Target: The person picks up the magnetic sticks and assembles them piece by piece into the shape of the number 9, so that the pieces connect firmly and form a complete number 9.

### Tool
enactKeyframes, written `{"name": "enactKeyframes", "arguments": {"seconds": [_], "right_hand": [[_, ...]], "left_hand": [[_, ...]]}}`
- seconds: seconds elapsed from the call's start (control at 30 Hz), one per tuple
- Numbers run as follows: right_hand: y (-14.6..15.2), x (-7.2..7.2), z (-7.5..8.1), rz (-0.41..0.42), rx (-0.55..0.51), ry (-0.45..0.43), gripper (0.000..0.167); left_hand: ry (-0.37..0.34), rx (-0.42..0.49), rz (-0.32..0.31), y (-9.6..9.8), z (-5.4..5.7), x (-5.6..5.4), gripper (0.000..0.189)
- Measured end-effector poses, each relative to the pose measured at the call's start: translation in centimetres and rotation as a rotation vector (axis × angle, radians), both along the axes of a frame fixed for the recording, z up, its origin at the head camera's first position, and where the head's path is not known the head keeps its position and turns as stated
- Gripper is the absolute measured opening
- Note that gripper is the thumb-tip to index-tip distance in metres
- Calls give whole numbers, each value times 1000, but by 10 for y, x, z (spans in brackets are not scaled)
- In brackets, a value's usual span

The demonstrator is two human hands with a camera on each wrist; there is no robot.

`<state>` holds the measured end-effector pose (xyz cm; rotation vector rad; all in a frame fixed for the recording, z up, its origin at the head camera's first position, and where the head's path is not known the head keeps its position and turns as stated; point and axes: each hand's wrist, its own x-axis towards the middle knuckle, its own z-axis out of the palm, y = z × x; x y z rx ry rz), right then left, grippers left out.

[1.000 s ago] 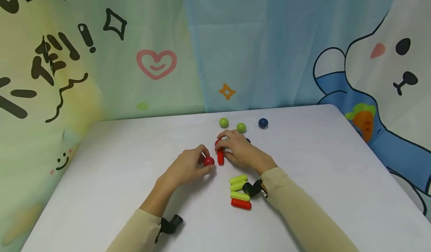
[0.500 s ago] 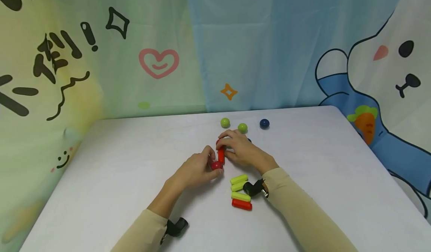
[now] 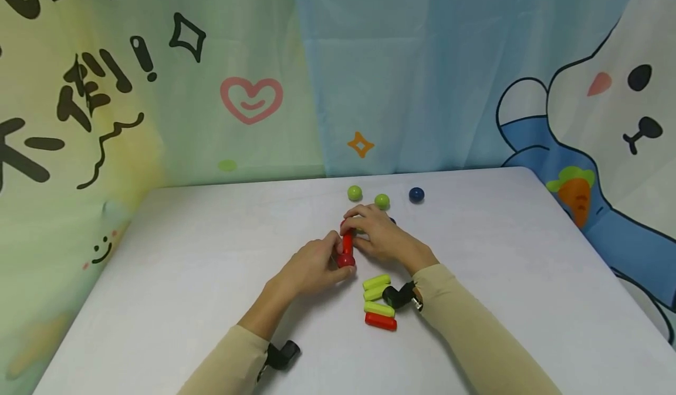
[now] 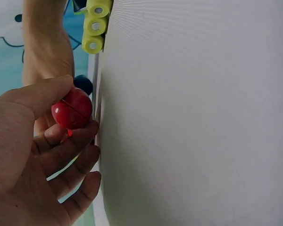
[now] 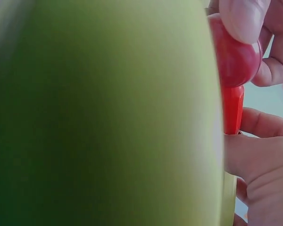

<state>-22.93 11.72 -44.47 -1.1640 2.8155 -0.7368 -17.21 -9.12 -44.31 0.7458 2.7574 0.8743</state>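
Two hands meet mid-table: the left hand (image 3: 311, 266) pinches a red ball (image 3: 345, 260) against the near end of a red rod (image 3: 347, 243), which the right hand (image 3: 377, 233) grips. Three green rods (image 3: 376, 292) lie at 5 o'clock.

The scene is evenly and softly lit, faint shadows being cast beneath the forearms, while beside the pinched glossy red ball (image 5: 236, 61) the right wrist view is filled by a blurred green shape (image 5: 104, 113).
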Motion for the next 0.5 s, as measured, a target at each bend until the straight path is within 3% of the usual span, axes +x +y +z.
{"name": "enactKeyframes", "arguments": {"seconds": [0.3, 0.5], "right_hand": [[7, 4, 2, 25, -46, -26, 30], [11, 13, 9, -48, -36, 32, 33]], "left_hand": [[4, -39, -8, 4, -1, -1, 38], [-23, -16, -18, 3, -3, -3, 38]]}}
